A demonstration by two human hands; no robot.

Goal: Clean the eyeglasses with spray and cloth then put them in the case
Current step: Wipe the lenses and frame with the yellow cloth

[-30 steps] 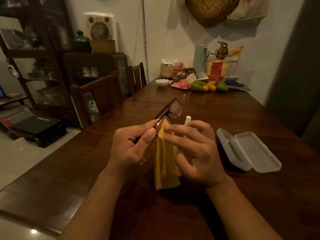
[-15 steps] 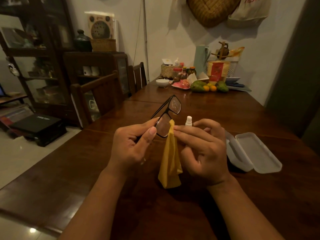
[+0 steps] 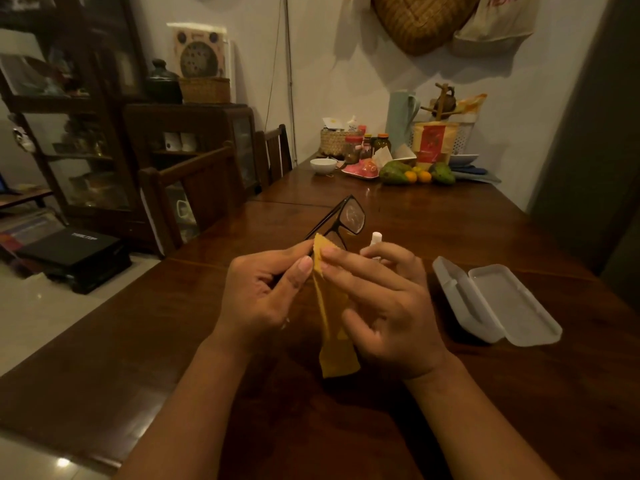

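Observation:
Black-framed eyeglasses (image 3: 349,218) are held up over the table by my left hand (image 3: 263,296), which pinches them near the closer lens. My right hand (image 3: 384,303) pinches a yellow cloth (image 3: 334,327) against that closer lens; the cloth's top covers the lens and the rest hangs down between my hands. The far lens is uncovered. A small white spray bottle (image 3: 375,239) stands on the table just behind my right hand, mostly hidden by its fingers. An open white glasses case (image 3: 495,303) lies on the table to the right of my right hand.
The dark wooden table (image 3: 138,358) runs away from me. At its far end stand a white bowl (image 3: 323,165), jars, a woven basket, green and orange fruit (image 3: 417,174) and a pale jug. Wooden chairs (image 3: 194,188) line the left side, with cabinets behind them.
The cloth's top has moved left and up over the closer lens, and my right fingers now meet my left thumb there. The glasses stay held in about the same place.

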